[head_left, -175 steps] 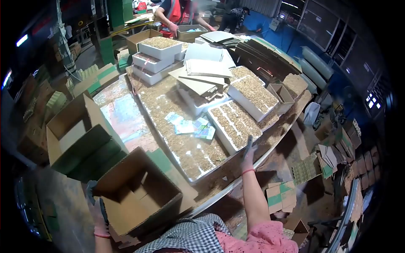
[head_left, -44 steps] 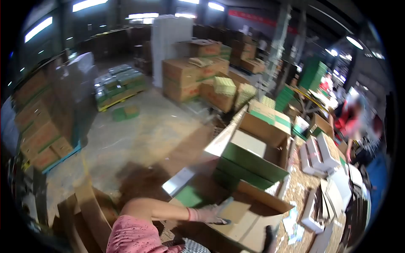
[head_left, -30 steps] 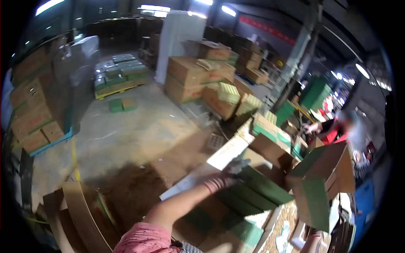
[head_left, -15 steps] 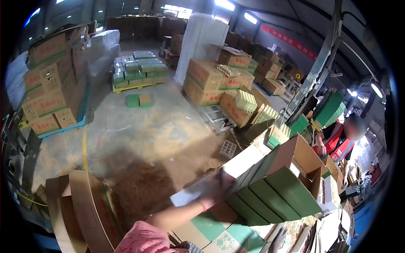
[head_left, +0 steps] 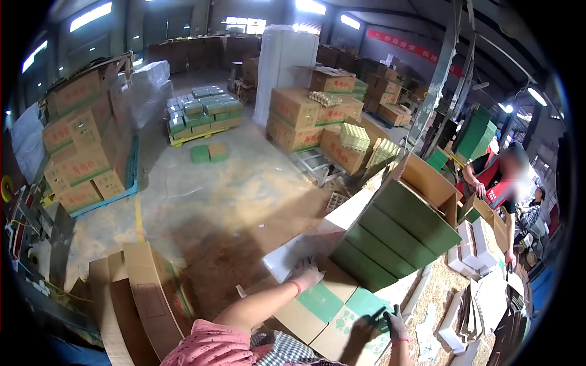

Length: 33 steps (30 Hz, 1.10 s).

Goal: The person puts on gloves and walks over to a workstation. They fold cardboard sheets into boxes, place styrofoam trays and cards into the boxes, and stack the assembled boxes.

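Observation:
My left hand (head_left: pixel 307 274), gloved with a red band at the wrist, rests with fingers extended at the far edge of the flat-topped green and brown cartons (head_left: pixel 320 299). On the near right side of these cartons is my right hand (head_left: pixel 397 324) in a dark glove, its fingers apart and nothing visible in them. Just beyond both hands stands a leaning row of green cartons (head_left: pixel 394 235). The end one has its brown flaps up and its top open. Neither hand touches that row.
Open brown cartons (head_left: pixel 152 299) stand at my lower left. White foam blocks (head_left: pixel 476 244) and cardboard sheets (head_left: pixel 488 305) lie on the debris-strewn surface to the right. A co-worker in a red vest (head_left: pixel 497 189) stands beyond. Stacked boxes (head_left: pixel 296 110) and a loaded pallet (head_left: pixel 204 116) are farther off.
My left hand has come away from the green carton row to the flat carton tops. The row sits farther from me. My right hand shows more clearly. The camera view has shifted.

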Motion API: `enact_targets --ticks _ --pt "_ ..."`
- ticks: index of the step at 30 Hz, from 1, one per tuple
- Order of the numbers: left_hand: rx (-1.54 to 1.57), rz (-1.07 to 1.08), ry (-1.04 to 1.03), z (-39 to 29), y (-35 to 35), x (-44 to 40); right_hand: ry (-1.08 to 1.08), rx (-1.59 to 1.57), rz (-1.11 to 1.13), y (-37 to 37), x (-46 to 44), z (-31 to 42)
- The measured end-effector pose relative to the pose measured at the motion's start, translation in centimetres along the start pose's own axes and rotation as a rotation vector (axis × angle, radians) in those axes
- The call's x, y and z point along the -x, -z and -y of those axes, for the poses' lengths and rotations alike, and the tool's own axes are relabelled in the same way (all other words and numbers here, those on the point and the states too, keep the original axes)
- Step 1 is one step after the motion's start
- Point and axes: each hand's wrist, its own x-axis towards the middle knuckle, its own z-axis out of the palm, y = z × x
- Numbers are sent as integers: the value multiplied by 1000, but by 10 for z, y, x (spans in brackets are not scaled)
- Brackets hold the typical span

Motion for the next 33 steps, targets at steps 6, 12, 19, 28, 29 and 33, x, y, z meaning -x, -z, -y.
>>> enact_targets --ticks 6,12,19,28,29,33 --pt "195 1 -30 3 18 -2 64 912 -402 17 -14 -62" --pt "1061 -265 -437 -30 90 29 350 57 -615 81 -49 23" --pt "-33 -1151 -878 -112 194 121 781 -158 -525 66 62 194" --pt "-555 284 -855 -142 189 71 968 1142 -473 -38 139 265" --pt "-553 269 -789 -144 194 61 1071 1105 -442 -37 141 242" --pt "-553 124 -877 -164 206 45 1138 681 -47 -10 172 261"
